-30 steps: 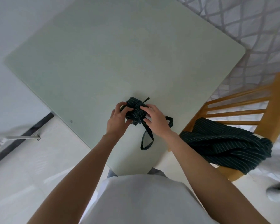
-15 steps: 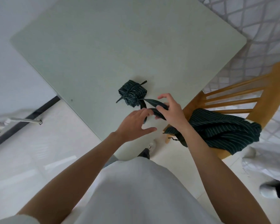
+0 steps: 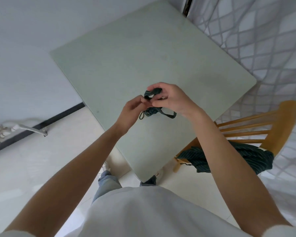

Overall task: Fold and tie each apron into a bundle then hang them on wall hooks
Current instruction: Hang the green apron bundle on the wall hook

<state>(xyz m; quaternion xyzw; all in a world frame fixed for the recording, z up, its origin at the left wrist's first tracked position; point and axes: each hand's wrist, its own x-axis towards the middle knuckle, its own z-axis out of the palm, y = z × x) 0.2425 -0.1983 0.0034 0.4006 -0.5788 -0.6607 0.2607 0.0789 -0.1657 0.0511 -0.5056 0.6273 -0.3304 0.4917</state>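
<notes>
White walls and a shiny white floor fill the room. A big pale green table with round corners sits in the middle. Its top is smooth and flat. A dark strip runs along the bottom of the wall on the left, and a white pipe lies near it. On the right hangs a thin white curtain with a diamond pattern.

A wooden chair stands at the right side of the table. A dark striped apron lies loose on its seat.

A small dark bundle is near the front edge of the table, just under the hands, and part of it is hidden by them. A dark strap goes up from it to the hands, and another loop of strap lies to its right.

Both hands are held close together above the table. The left hand pinches the strap with its fingertips. The right hand has its fingers curled round the strap too. The fingertips of both hands almost touch.

The person wears a white shirt and blue jeans, and stands at the near corner of the table.
</notes>
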